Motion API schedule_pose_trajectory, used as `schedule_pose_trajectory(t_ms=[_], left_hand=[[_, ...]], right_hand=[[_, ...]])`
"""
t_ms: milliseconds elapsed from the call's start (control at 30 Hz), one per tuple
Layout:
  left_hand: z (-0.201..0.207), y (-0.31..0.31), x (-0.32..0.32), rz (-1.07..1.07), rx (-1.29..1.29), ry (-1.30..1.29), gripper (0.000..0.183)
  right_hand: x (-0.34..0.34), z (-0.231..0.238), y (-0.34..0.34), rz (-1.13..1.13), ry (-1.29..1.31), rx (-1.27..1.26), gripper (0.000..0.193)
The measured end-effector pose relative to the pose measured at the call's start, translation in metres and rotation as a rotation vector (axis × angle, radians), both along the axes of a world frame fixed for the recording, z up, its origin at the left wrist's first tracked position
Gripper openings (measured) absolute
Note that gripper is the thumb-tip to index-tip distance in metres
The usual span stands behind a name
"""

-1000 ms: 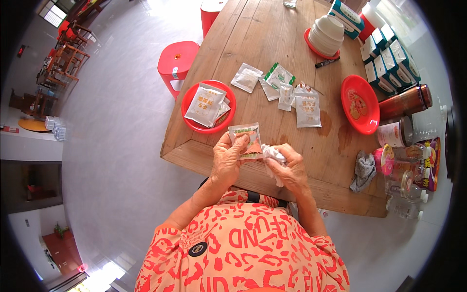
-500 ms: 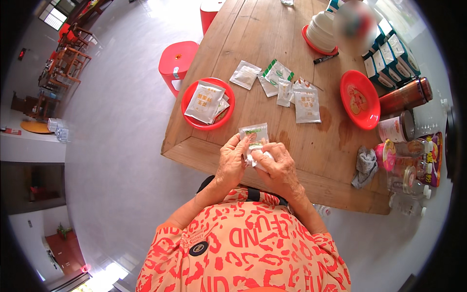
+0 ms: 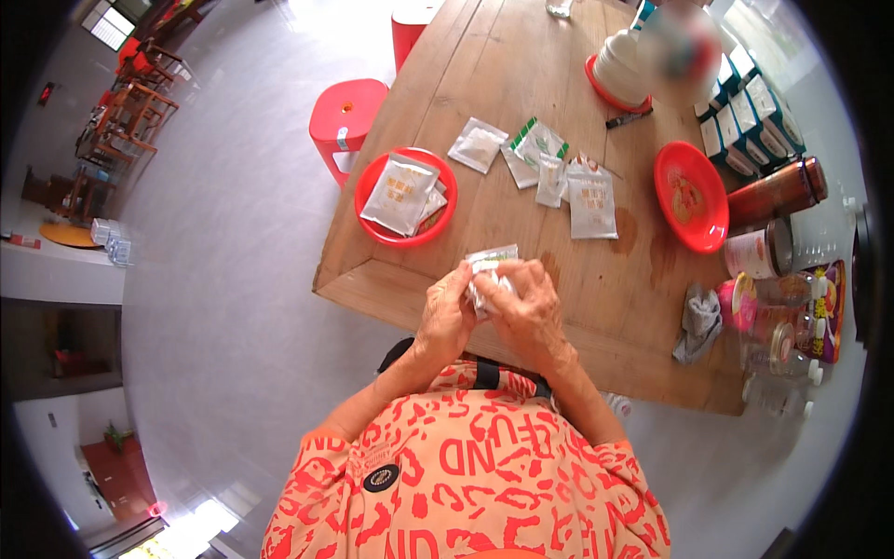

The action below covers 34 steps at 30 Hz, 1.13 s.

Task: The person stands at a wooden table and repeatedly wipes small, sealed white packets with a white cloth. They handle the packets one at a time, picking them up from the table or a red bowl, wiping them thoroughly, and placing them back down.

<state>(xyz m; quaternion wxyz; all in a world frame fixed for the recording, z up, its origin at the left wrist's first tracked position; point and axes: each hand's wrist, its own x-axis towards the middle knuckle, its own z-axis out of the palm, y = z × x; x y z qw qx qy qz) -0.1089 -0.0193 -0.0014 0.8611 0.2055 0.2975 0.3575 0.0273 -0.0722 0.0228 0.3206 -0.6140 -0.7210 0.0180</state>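
Close to the table's front edge, my left hand (image 3: 445, 315) is closed on a small white-and-green packet (image 3: 494, 253). My right hand (image 3: 527, 309) presses its bent fingers onto the same packet, over a crumpled white part that may be an inner sachet; the fingers hide much of it. Beyond my left hand stands a red bowl (image 3: 407, 244) with several flat sachets (image 3: 400, 194) inside. Farther off lie a pale sachet (image 3: 478, 145), a green-edged packet (image 3: 539, 143), a narrow sachet (image 3: 550, 181) and a larger silvery sachet (image 3: 593, 207).
On the wooden table (image 3: 466, 84), a red oval dish (image 3: 691, 197) lies at right. Behind it are a black marker (image 3: 629, 118), stacked white bowls (image 3: 620, 70) and boxes (image 3: 762, 121). A flask (image 3: 778, 194), jars and a grey cloth (image 3: 698, 323) line the right edge. Red stool (image 3: 345, 116) stands left.
My right fingers have moved up over the packet and cover more of it. The packet now tilts, its upper face foreshortened. The whole view has shifted slightly.
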Motion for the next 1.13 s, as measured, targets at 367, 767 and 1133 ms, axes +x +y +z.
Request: schedule_pose_trajectory(t_ms=[367,767,1133], left_hand=[[-0.001,0.003,0.005,0.069,-0.005,-0.002,0.025],[0.0,0.008,0.001,0.072,0.007,-0.022,0.023],[-0.02,0.013,-0.004,-0.011,-0.088,-0.147,0.029]], right_hand=[[0.012,0.011,0.002,-0.135,0.212,0.029,0.046],[-0.003,0.007,0.007,-0.078,0.215,0.07,0.046],[-0.016,-0.005,0.007,-0.105,0.072,-0.002,0.045]])
